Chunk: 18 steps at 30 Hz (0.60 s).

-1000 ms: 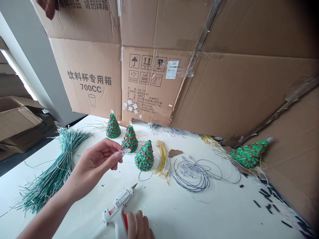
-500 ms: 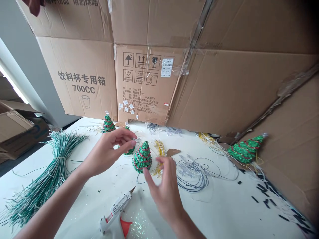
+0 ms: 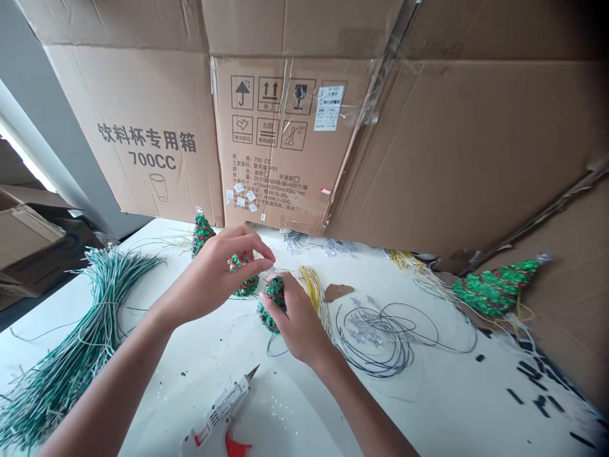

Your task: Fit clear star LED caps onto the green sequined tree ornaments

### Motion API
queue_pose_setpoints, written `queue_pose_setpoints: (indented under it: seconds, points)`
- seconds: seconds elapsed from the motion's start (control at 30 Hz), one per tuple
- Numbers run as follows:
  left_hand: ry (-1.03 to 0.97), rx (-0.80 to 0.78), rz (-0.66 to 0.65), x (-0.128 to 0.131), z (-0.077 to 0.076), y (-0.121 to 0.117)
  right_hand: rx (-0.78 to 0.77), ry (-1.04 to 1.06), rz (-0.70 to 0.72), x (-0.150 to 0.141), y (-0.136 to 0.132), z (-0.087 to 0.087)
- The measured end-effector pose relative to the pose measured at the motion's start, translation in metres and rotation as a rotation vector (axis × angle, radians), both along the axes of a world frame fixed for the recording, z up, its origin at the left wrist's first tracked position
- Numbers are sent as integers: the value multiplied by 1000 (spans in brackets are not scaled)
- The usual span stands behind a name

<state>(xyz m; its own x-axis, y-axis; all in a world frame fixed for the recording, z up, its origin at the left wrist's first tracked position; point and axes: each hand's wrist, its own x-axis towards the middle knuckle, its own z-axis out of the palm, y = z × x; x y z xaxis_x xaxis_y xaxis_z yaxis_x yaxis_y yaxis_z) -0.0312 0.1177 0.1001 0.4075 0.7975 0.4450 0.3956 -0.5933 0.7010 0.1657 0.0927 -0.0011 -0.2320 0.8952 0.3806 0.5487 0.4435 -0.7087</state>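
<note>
My right hand (image 3: 299, 317) is wrapped around a small green tinsel Christmas tree (image 3: 273, 293) with red garland, which stands upright on the table. Just above the treetop, my left hand (image 3: 238, 263) has thumb and forefinger pinched on a small clear piece (image 3: 269, 273), its shape mostly hidden by the fingertips. Behind the left hand stands a second tinsel tree (image 3: 246, 284), partly covered. A third tree (image 3: 202, 231) is farther back on the left. In front of the hands lies a white hot glue gun (image 3: 223, 406) with a red trigger, its nozzle pointing away from me.
Bundled green and white wires (image 3: 102, 317) lie at left. Right of my hands are yellow wires (image 3: 311, 289), a brown scrap (image 3: 339, 292) and a coil of dark wire (image 3: 375, 343). Cardboard boxes (image 3: 271, 146) wall the back. Another tree (image 3: 497, 289) lies tilted at right near black strips (image 3: 537, 374).
My right hand has moved up and closed around the front tree. My left hand has shifted right, bringing the pinched clear piece near its tip. The camera view has shifted slightly.
</note>
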Motion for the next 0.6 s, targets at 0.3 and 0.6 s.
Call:
queue_pose_setpoints:
  seconds: [0.3,0.6]
  points:
    - [37,20,18,1,18,-22,211,-66,-61,4,-9,19]
    - [20,34,-2,5,23,-31,351,-119,-83,4,-13,24]
